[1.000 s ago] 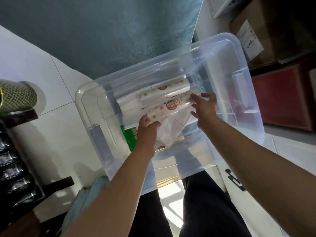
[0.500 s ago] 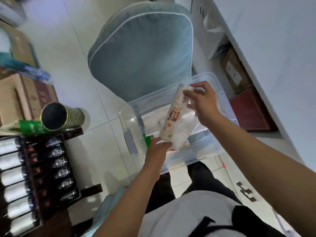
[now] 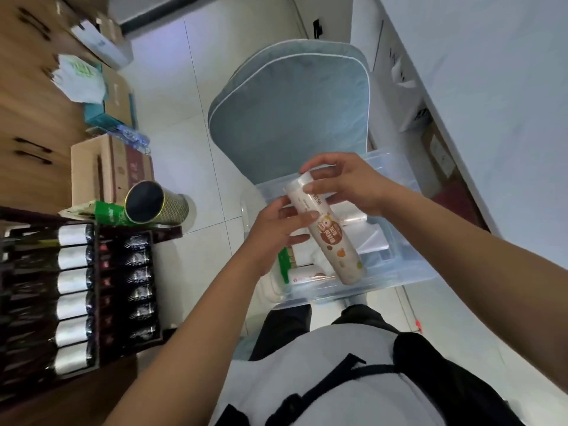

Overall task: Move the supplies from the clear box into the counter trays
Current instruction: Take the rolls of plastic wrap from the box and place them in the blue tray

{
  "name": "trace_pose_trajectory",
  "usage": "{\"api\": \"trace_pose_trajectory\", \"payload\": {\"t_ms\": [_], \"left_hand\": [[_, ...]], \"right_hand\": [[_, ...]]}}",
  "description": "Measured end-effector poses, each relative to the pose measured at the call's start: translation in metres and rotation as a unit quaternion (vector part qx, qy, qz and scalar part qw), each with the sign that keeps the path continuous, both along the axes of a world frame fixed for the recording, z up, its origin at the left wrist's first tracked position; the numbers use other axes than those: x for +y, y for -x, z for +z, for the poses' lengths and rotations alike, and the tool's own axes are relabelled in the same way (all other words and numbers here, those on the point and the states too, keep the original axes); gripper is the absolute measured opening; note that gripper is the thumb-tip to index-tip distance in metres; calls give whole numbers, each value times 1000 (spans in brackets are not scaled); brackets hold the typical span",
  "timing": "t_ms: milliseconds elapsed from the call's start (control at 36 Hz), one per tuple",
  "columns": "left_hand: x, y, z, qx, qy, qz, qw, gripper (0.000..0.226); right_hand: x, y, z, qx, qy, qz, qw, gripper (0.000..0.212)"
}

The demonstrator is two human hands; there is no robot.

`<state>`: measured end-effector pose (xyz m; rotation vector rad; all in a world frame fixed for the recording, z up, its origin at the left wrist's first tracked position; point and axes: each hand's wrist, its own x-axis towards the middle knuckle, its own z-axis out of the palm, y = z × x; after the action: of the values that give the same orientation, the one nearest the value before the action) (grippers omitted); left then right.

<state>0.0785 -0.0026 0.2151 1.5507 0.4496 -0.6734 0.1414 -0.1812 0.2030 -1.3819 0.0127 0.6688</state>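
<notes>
Both hands grip one white, glossy cylindrical roll with orange-brown print (image 3: 325, 232), held tilted above the clear plastic storage box (image 3: 408, 265). Right hand (image 3: 344, 182) pinches the upper end, left hand (image 3: 276, 232) wraps the middle. Box still holds another white printed roll (image 3: 307, 275), a green-edged pack (image 3: 284, 262) and folded clear film; contents partly hidden by arms and blur. Grey-blue padded chair seat (image 3: 292, 112) beyond. Gold mesh-pattern tin (image 3: 156, 204) lies sideways on the dark tray of foil sachets (image 3: 73, 284) at left.
</notes>
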Motion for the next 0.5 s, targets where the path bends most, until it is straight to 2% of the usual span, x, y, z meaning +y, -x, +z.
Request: {"api": "trace_pose_trajectory", "payload": {"t_ms": [250,417,500], "left_hand": [[-6,24,-17,17,66,110,992,46],[3,28,-37,31,87,146,985,46],[3,33,-50,51,97,151,983,46]], "right_hand": [[2,5,-10,28,52,13,998,36],[-24,28,-29,81,164,152,971,49],[-29,51,-40,101,187,169,963,52]]}}
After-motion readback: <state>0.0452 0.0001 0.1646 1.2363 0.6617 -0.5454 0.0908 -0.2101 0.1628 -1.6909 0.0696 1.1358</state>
